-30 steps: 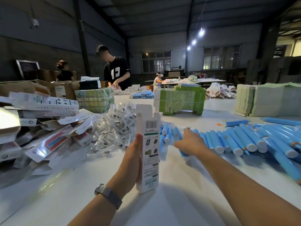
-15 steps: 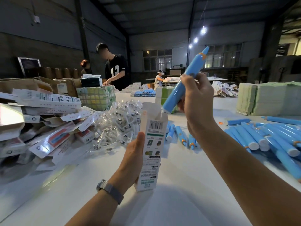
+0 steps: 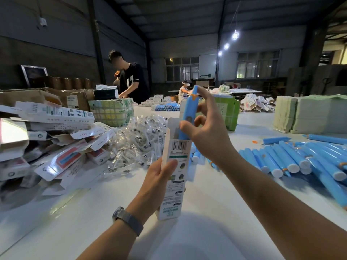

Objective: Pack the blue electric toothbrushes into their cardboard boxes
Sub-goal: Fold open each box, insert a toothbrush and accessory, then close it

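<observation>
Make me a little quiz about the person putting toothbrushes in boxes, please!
1. True or false: the blue toothbrush is already completely inside the cardboard box.
2. Which hand holds the box? A) left hand B) right hand C) neither
3. Fill in: loose blue toothbrushes lie on the white ____.

Key
1. False: only its lower end has entered the open top.
2. A: the left hand grips the box upright; the right hand guides the toothbrush.
3. Table.
</observation>
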